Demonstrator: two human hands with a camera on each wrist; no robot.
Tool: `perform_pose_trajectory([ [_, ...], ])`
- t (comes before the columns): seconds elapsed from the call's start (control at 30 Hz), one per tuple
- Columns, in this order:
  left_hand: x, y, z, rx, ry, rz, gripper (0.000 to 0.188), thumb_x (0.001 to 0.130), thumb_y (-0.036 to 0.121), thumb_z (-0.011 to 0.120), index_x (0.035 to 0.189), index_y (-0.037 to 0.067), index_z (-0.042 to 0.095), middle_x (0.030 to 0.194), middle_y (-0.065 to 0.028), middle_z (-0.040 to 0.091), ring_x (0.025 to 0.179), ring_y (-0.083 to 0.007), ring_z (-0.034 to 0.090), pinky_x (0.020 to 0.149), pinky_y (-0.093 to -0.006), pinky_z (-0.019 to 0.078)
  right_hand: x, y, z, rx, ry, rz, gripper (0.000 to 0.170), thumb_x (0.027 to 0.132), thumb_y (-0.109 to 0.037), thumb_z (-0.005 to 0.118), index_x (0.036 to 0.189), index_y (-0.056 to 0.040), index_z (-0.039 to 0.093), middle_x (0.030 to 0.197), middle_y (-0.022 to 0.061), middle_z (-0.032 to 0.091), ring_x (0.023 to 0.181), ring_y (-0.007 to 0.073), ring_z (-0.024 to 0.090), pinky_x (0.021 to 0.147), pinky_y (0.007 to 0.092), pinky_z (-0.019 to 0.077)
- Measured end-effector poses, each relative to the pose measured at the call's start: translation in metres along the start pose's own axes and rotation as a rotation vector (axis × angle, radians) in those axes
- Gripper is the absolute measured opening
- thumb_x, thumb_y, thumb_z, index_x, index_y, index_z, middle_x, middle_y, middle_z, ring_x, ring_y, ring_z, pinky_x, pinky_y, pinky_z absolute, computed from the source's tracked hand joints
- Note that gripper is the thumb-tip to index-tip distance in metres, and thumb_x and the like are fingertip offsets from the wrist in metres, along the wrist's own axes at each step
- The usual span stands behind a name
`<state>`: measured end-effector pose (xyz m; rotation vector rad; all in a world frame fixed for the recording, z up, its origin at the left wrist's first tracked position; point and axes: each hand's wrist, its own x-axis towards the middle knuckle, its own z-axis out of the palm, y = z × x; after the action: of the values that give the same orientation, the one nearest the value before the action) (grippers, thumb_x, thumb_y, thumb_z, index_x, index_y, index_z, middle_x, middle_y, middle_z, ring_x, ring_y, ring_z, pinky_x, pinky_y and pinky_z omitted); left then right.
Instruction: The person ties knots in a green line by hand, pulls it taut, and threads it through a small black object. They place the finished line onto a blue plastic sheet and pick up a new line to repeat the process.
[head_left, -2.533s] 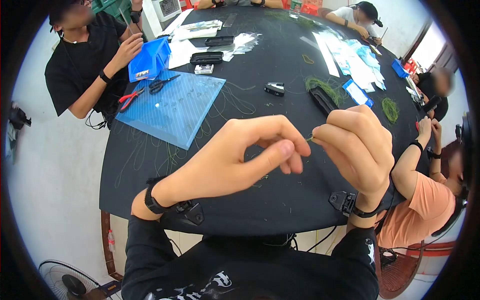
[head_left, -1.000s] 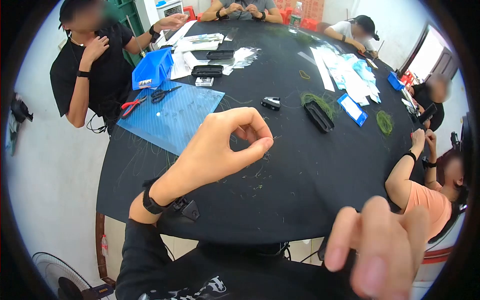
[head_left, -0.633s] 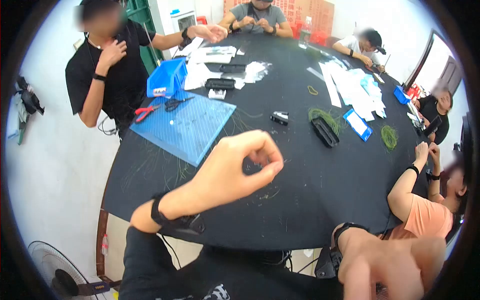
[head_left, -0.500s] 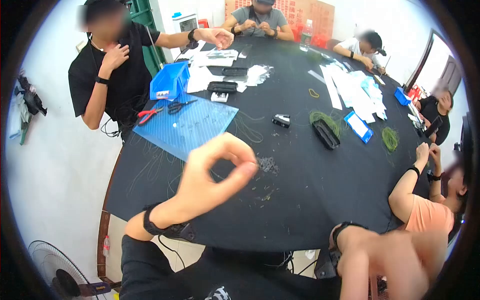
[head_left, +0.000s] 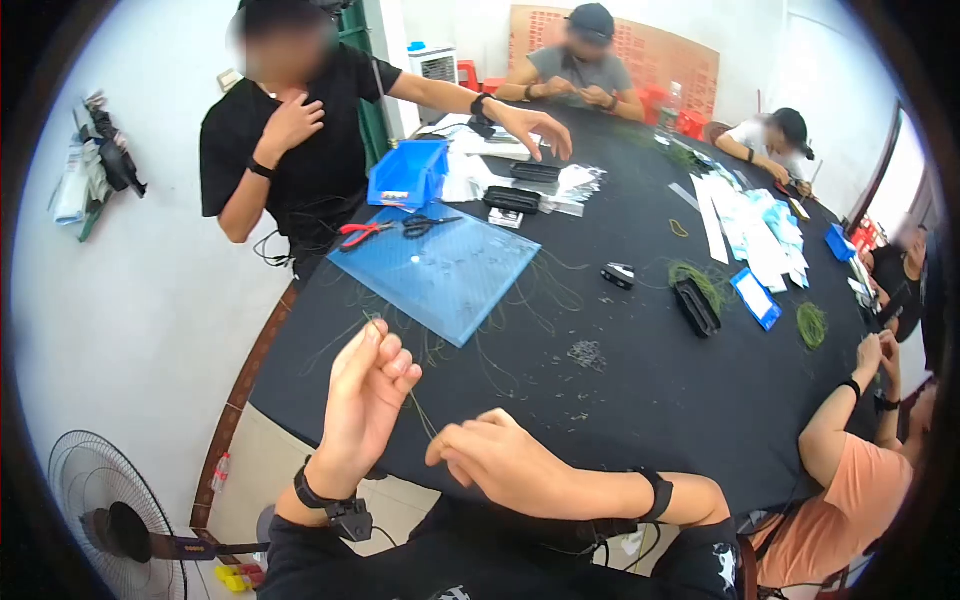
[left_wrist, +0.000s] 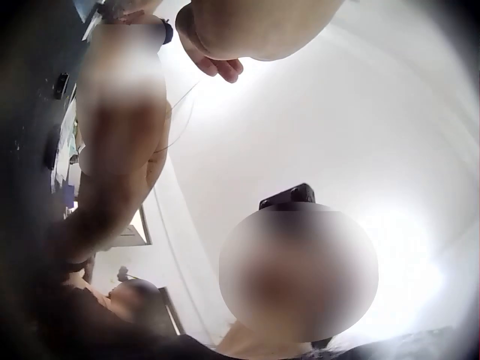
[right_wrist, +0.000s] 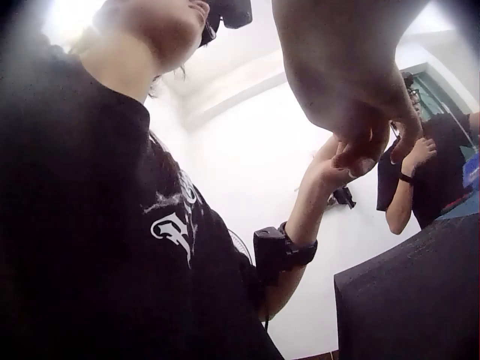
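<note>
Thin green thread (head_left: 422, 411) runs between the two hands in the head view. My left hand (head_left: 362, 405) is raised, palm turned up, pinching the thread between thumb and index finger, with a short end above the fingertips. Lower and to the right, my right hand (head_left: 505, 465) has its fingers bent and pinches the thread's other part. In the left wrist view a hand (left_wrist: 259, 30) shows at the top, with fine thread (left_wrist: 180, 120) below it. The right wrist view shows my right hand (right_wrist: 349, 75) from below, fingers bent, in front of the left forearm.
On the black table (head_left: 640, 420) lie a blue mat (head_left: 450, 275), red pliers (head_left: 362, 234), scissors (head_left: 430, 226), a stapler (head_left: 618, 275), a black tray (head_left: 697, 307), a dark small pile (head_left: 587, 355) and green coils (head_left: 811, 325). Several people sit or stand around it.
My right hand has come from the lower right over to beside my left hand. The left hand has turned palm up and moved left. The view has shifted, and thread now shows between the hands.
</note>
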<state>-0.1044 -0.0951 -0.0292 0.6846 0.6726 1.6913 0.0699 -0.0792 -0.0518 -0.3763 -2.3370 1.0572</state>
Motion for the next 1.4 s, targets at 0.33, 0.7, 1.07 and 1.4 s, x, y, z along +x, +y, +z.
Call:
perform_pose_trajectory([
  [0.33, -0.034, 0.027, -0.07, -0.092, 0.071, 0.153, 0.01, 0.095, 0.016, 0.042, 0.094, 0.007, 0.045, 0.062, 0.006, 0.028, 0.053, -0.0019, 0.022, 0.041, -0.0162, 0.0176, -0.01, -0.001, 0.0, -0.071, -0.246, 0.002, 0.009, 0.083, -0.006, 0.053, 0.092, -0.0069, 0.054, 0.067, 0.0057, 0.055, 0.064, 0.0229, 0.055, 0.067, 0.0323, 0.0431],
  [0.7, -0.045, 0.081, -0.175, 1.953, 0.391, 0.309, 0.005, 0.084, 0.004, 0.052, 0.085, 0.005, 0.047, 0.058, -0.0074, 0.056, 0.048, -0.0228, 0.055, 0.048, -0.0319, 0.0405, -0.059, -0.017, -0.088, -0.229, -0.099, 0.263, 0.007, 0.079, -0.007, 0.06, 0.086, -0.0058, 0.063, 0.067, 0.0063, 0.058, 0.062, 0.0227, 0.057, 0.057, 0.0327, 0.0462],
  [1.07, 0.061, 0.076, -0.233, 1.791, 0.132, 0.275, 0.01, 0.083, 0.012, 0.056, 0.082, 0.002, 0.052, 0.079, -0.0095, 0.059, 0.077, -0.0241, 0.058, 0.071, -0.033, 0.0441, -0.102, 0.048, -0.111, -0.122, 0.322, 0.436, 0.022, 0.091, -0.013, 0.046, 0.083, -0.0002, 0.062, 0.057, 0.0052, 0.055, 0.053, 0.011, 0.053, 0.051, 0.0245, 0.0397],
  [1.4, 0.156, 0.035, -0.24, 1.962, 0.145, 0.322, 0.017, 0.074, 0.023, 0.065, 0.077, 0.006, 0.065, 0.081, -0.0089, 0.061, 0.082, -0.025, 0.058, 0.076, -0.0361, 0.0455, -0.133, 0.1, -0.142, 0.223, 0.644, 0.531, 0.03, 0.096, -0.024, 0.04, 0.086, -0.0018, 0.057, 0.059, 0.0012, 0.049, 0.055, 0.008, 0.049, 0.052, 0.0204, 0.0388],
])
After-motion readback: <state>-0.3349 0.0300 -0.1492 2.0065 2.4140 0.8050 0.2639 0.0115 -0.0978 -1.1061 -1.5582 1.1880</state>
